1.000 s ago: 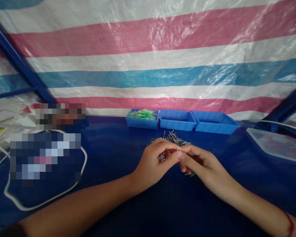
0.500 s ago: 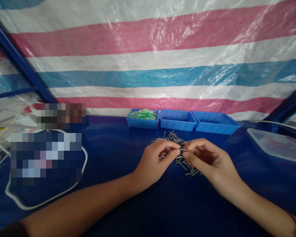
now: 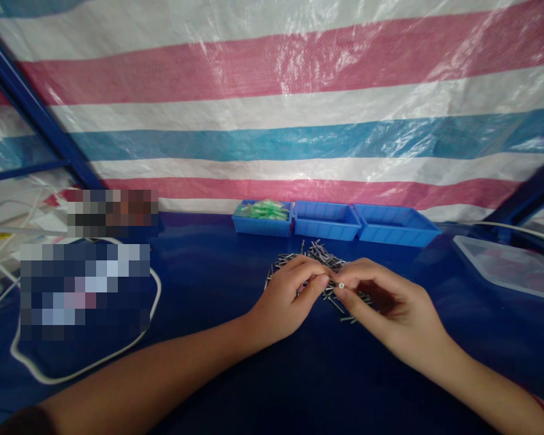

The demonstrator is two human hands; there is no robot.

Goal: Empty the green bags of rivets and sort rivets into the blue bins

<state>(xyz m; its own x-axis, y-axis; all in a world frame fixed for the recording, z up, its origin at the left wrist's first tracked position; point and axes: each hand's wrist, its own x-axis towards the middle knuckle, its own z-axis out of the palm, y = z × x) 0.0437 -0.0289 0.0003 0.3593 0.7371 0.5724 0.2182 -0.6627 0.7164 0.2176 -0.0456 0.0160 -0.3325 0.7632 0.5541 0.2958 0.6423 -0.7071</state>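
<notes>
A screw point(image 3: 341, 285) is pinched between the thumb and forefinger of my right hand point(image 3: 394, 302), its round head turned towards me. Just left of it, my left hand point(image 3: 285, 296) has its thumb and forefinger pressed together, close to the right fingertips. What the left fingers hold, if anything, is hidden. Beneath and behind both hands a pile of loose metal screws point(image 3: 325, 255) lies on the dark blue table point(image 3: 199, 260), partly covered by my fingers.
Three blue bins stand in a row at the back: the left bin point(image 3: 263, 227) holds green packets, beside a middle bin point(image 3: 326, 229) and a right bin point(image 3: 399, 234). A clear plastic lid point(image 3: 508, 266) lies at right. A white cable point(image 3: 156, 290) loops at left.
The screw, earlier lying sideways between both hands' fingertips, has turned so its head faces me in my right fingers. My right hand has shifted slightly; the bins have not moved.
</notes>
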